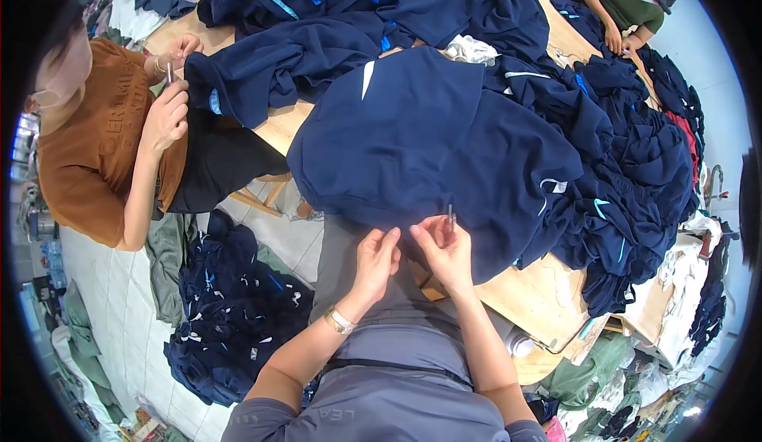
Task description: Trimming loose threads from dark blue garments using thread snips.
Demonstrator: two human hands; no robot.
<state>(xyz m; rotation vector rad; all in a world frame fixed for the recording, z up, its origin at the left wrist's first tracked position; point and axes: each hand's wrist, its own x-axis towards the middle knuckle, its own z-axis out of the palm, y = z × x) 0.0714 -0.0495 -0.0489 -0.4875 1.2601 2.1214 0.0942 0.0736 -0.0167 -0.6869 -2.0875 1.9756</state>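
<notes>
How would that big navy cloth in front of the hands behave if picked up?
The navy cloth looks floppy: it drapes in soft folds, so it would probably sag when lifted. It seems unlikely to roll, since it lies spread partly over the table. Its surface looks matte, so it may not be very slippery.

Right-hand fingers (pixel 460 241) hold a slim tool (pixel 450 212) near navy cloth (pixel 389 144).

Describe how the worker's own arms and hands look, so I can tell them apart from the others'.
Both the left hand and right hand are ungloved. The left wrist wears a metallic, gold-toned watch or bracelet; the right wrist is bare. Forearms are uncovered below short, dark grey sleeves.
</notes>
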